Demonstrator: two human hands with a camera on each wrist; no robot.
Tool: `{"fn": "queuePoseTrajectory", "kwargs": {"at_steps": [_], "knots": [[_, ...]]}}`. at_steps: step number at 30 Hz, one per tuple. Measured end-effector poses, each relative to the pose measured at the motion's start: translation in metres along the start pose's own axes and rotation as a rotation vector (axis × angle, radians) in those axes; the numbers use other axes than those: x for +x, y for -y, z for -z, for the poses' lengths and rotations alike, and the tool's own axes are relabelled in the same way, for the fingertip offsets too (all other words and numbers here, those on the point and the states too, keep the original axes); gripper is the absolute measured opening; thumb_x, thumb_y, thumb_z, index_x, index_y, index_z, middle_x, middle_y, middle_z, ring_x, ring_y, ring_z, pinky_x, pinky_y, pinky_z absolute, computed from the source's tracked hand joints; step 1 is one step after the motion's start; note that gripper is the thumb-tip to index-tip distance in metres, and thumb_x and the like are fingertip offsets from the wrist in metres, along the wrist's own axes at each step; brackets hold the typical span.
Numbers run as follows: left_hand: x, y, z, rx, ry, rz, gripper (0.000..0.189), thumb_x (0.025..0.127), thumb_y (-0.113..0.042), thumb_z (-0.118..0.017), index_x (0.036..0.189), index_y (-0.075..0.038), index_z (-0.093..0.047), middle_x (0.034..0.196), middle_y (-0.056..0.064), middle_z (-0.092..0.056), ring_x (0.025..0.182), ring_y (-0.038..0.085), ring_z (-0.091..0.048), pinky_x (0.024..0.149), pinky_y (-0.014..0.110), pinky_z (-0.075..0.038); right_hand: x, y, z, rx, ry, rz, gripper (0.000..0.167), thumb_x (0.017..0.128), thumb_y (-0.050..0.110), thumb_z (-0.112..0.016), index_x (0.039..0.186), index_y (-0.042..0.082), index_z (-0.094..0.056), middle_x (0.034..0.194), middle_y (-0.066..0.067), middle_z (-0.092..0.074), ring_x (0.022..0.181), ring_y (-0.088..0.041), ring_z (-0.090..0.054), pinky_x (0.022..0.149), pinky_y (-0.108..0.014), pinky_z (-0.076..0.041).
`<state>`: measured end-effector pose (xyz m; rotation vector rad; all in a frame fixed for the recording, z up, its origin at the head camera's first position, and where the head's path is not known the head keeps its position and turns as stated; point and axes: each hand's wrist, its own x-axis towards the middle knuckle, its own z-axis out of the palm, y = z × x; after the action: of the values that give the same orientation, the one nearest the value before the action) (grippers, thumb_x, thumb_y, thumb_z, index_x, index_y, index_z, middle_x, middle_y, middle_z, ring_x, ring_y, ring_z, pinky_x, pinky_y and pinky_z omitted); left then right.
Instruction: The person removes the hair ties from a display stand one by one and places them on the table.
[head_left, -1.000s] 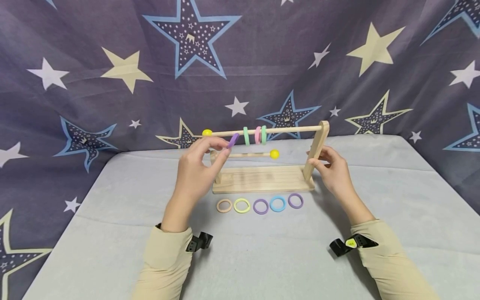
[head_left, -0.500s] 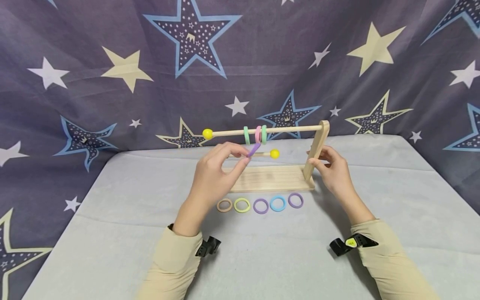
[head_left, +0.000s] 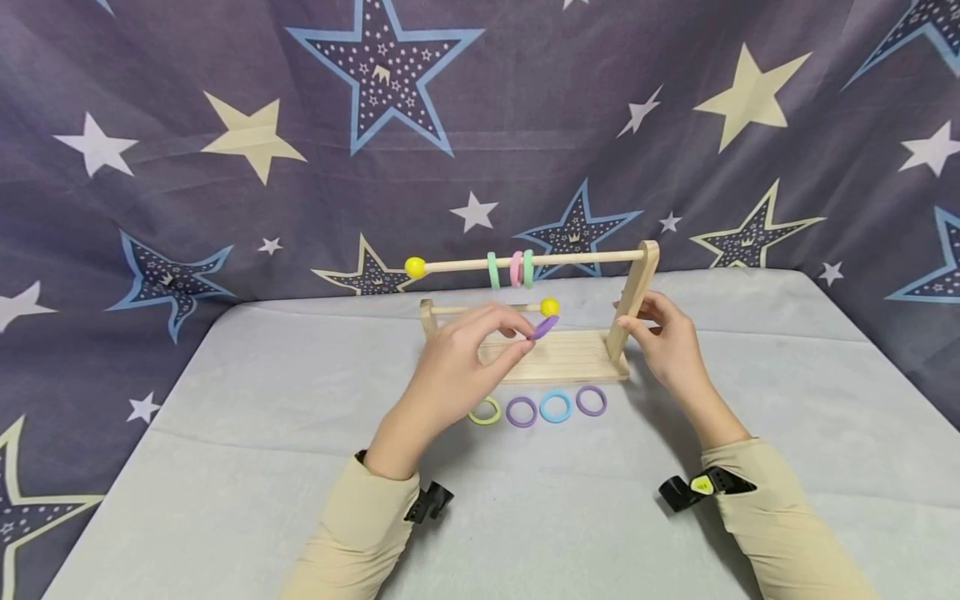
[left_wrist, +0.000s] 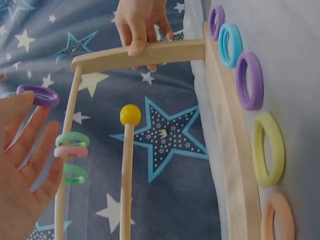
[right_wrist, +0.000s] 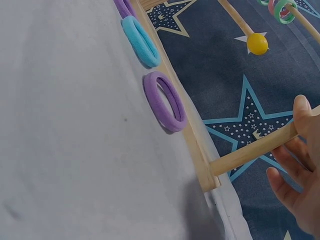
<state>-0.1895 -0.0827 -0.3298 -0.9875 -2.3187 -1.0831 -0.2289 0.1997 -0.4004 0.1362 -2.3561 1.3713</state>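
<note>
My left hand (head_left: pixel 465 358) pinches a purple hair tie (head_left: pixel 546 327) between thumb and forefinger, in front of the wooden stand's base (head_left: pixel 573 354). In the left wrist view its other fingers spread loosely. My right hand (head_left: pixel 667 337) grips the stand's right upright (head_left: pixel 635 287) between thumb and fingers. From that upright the upper rod (head_left: pixel 585 259) runs left to a yellow end ball (head_left: pixel 415 267). Hanging on this rod are a green hair tie (head_left: pixel 492 273), a pink one and another green one. The lower rod (head_left: pixel 450 311) ends in a yellow ball (head_left: pixel 550 307).
On the grey cloth before the base lie a yellow-green hair tie (left_wrist: pixel 258 150), a purple one (left_wrist: pixel 241 85), a blue one (head_left: pixel 556 421) and another purple one. A peach hair tie (left_wrist: pixel 282 215) is hidden behind my left hand in the head view. Behind hangs a star-patterned curtain (head_left: pixel 480 108).
My left hand has moved right and down with the purple hair tie, from near the upper rod's left end to in front of the lower yellow ball. The right hand stays on the upright.
</note>
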Motion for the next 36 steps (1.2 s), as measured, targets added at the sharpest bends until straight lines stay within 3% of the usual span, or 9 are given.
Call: {"fn": "queuePoseTrajectory", "kwargs": {"at_steps": [4,11,20,27,36], "knots": [[0.0,-0.004,-0.007,0.027,0.067,0.025,0.009,0.091,-0.019,-0.074,0.1,-0.02,-0.072,0.102,-0.01,-0.07,0.097,0.006,-0.062,0.087,0.027,-0.049,0.0,0.0,0.0,0.003,0.0,0.0,0.037,0.092,0.014,-0.069,0.125,-0.001,-0.061,0.119,-0.019,-0.068,0.094,0.01,-0.054,0.076,-0.015,-0.046],[-0.003,-0.008,-0.019,0.059,0.13,0.021,0.009,0.092,-0.02,-0.073,0.101,-0.022,-0.072,0.1,-0.01,-0.07,0.093,0.006,-0.061,0.08,0.027,-0.05,-0.001,0.001,0.001,0.012,-0.002,0.003,0.037,0.092,0.014,-0.069,0.124,-0.002,-0.061,0.118,-0.019,-0.068,0.093,0.012,-0.053,0.077,-0.016,-0.046],[-0.005,-0.011,-0.03,0.072,0.189,-0.049,0.009,0.092,-0.021,-0.073,0.101,-0.022,-0.072,0.098,-0.011,-0.07,0.091,0.006,-0.062,0.079,0.026,-0.049,-0.001,0.002,0.001,0.026,-0.003,0.006,0.037,0.091,0.014,-0.07,0.123,-0.002,-0.062,0.117,-0.018,-0.069,0.093,0.012,-0.054,0.076,-0.015,-0.046],[-0.006,-0.015,-0.037,0.141,0.304,-0.099,0.009,0.094,-0.024,-0.071,0.103,-0.024,-0.071,0.101,-0.012,-0.07,0.095,0.006,-0.063,0.086,0.027,-0.049,-0.001,0.002,0.003,0.018,-0.001,0.015,0.039,0.091,0.014,-0.07,0.125,-0.002,-0.061,0.119,-0.018,-0.068,0.093,0.013,-0.053,0.076,-0.015,-0.045],[-0.008,-0.019,-0.042,0.174,0.412,-0.089,0.009,0.094,-0.028,-0.07,0.102,-0.028,-0.072,0.107,-0.015,-0.068,0.1,0.009,-0.062,0.09,0.031,-0.047,-0.001,0.003,0.002,0.032,0.003,0.016,0.039,0.091,0.013,-0.069,0.125,-0.002,-0.062,0.119,-0.018,-0.068,0.094,0.012,-0.053,0.075,-0.014,-0.045]]}}
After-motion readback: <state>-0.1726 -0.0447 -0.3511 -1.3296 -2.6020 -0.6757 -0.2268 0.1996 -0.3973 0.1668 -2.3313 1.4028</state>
